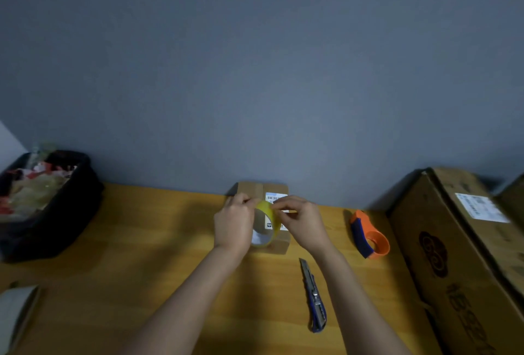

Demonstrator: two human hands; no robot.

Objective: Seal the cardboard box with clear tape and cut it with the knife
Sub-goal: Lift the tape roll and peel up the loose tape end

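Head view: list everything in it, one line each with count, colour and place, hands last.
small cardboard box: one, brown with white labels, far middle of table
tape roll: one, yellowish clear, held over the box
knife: one, blue and grey, on table right of centre
tape dispenser: one, orange and blue, right of the box
large cartons: at least two, brown, right edge
bin: one, black, full of scraps, far left
grey object: one, unclear, lower left
table: one, wooden
left hand: holds the roll
right hand: picks at the tape

Dim, soft, wide-angle view.
Low light; forearms cast shadows leftward across the wooden table (141, 241); edges bend and blur, and fine detail is smeared throughout.
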